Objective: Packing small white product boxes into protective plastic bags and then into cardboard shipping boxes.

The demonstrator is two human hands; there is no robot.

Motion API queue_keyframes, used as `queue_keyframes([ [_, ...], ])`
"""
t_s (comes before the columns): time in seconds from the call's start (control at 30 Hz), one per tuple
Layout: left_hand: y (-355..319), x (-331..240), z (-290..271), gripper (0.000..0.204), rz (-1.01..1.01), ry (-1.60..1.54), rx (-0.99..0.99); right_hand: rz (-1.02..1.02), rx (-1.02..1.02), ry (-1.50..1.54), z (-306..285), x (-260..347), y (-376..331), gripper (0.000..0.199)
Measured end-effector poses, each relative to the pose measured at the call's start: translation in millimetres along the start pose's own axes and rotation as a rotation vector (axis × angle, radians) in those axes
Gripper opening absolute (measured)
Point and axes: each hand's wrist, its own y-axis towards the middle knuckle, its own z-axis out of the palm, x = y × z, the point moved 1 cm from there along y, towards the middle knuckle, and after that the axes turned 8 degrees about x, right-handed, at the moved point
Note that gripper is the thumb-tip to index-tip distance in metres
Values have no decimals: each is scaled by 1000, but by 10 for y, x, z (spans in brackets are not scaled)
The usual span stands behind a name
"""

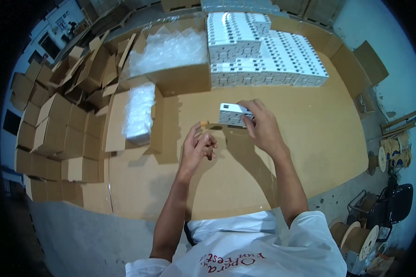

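My right hand grips a small white box with dark printed patterns by its right end, above the cardboard-covered table. To its left, my left hand is empty with its fingers apart, the index finger stretched out and the others bent. An orange-tan wrap covers the tip of that index finger. Stacked rows of similar white boxes stand at the back of the table. At the left, an open carton holds a row of items in clear bubble wrap.
A larger carton filled with clear plastic bags stands at the back left. Many brown cardboard boxes pile up beyond the table's left edge. On the floor at the right are cable spools and a black chair.
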Motion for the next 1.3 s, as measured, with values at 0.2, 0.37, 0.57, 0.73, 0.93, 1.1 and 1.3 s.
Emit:
queue_keyframes([
  [0.2, -141, 150, -247, 44, -32, -7, 69, -26, 129, 83, 638, 119, -327, 28],
  [0.37, -101, 173, -255, 45, -12, -53, 70, -44, 73, 254, 731, -27, -330, 28],
  [0.57, -43, 191, -263, 37, 49, -114, 6, 53, -7, 642, 855, -139, -380, 14],
  [0.73, 92, 175, -68, 61, 381, 183, -88, 59, -99, 745, 980, -445, -258, 20],
  [0.93, 172, 91, -184, 69, 341, 525, -105, 103, -98, 620, 867, -425, -180, 29],
  [1.1, 191, 143, -247, 53, 370, 679, -140, 177, 16, 449, 830, -359, -179, 30],
  [1.3, 150, 137, -265, 44, 316, 725, -152, 141, 10, 394, 945, -430, -201, 30],
])
